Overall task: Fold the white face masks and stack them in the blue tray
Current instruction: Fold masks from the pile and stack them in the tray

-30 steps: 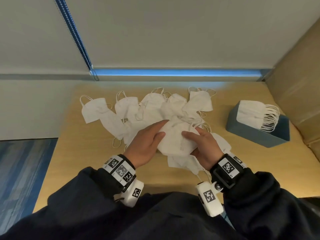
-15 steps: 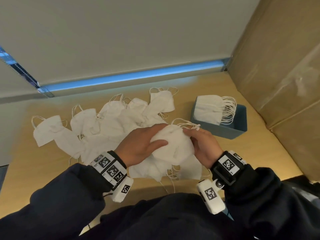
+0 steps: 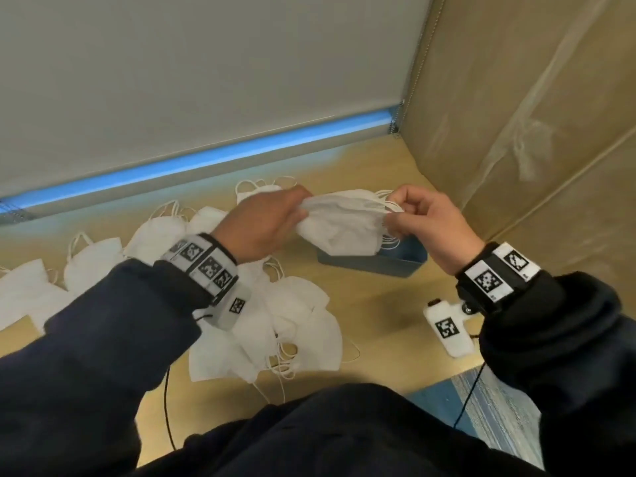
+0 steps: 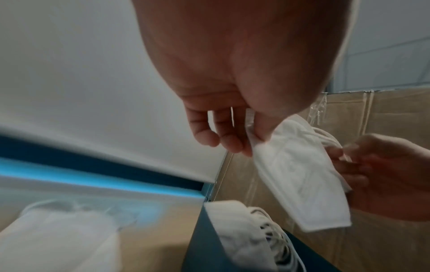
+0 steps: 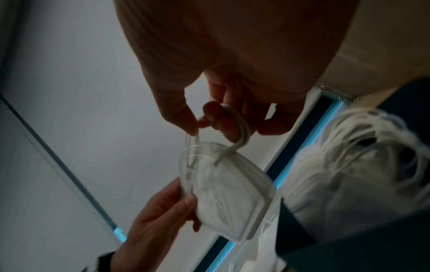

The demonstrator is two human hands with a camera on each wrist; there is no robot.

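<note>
A folded white face mask (image 3: 344, 222) (image 4: 300, 176) (image 5: 228, 198) hangs in the air over the blue tray (image 3: 371, 265) (image 4: 204, 244). My left hand (image 3: 272, 222) (image 4: 242, 141) pinches its left end. At the other end my right hand (image 3: 406, 215) (image 5: 209, 121) pinches the ear loops, one looped over a finger. The tray holds a stack of folded masks (image 4: 244, 233) (image 5: 349, 174), mostly hidden behind the held mask in the head view. Several unfolded masks (image 3: 282, 325) lie scattered on the wooden table (image 3: 395, 339), left of and nearer than the tray.
A taped cardboard wall (image 3: 533, 115) stands close on the right, just behind the tray. A grey blind (image 3: 206, 70) with a blue-lit gap closes the table's back edge. The table's front right corner (image 3: 423, 387) meets blue carpet.
Both hands lifted the mask off the pile and carried it right, over the blue tray. The right hand shifted its hold to the ear loops. The head view swung right.
</note>
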